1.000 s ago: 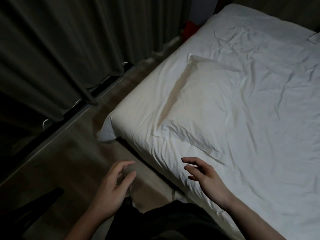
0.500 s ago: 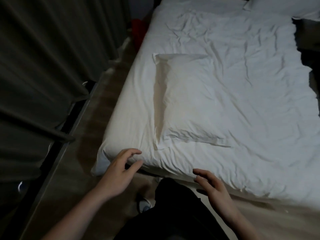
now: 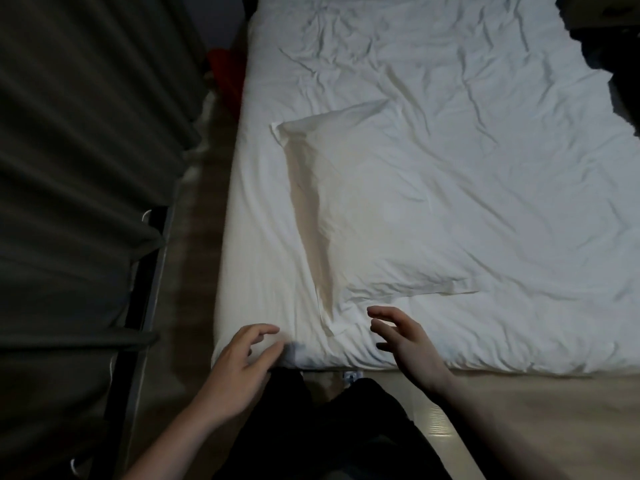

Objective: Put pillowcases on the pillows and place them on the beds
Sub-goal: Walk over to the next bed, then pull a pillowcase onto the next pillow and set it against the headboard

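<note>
Over bed (image 3: 485, 168) edge, left hand (image 3: 239, 362) and right hand (image 3: 408, 344) grips spread, empty, near cased pillow (image 3: 374, 209)

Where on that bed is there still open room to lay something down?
The white rumpled bed sheet lies bare right of the white cased pillow and beyond it toward the far end. The strip between pillow and the bed's left edge is narrower. The near edge is crowded by the left hand and right hand.
</note>
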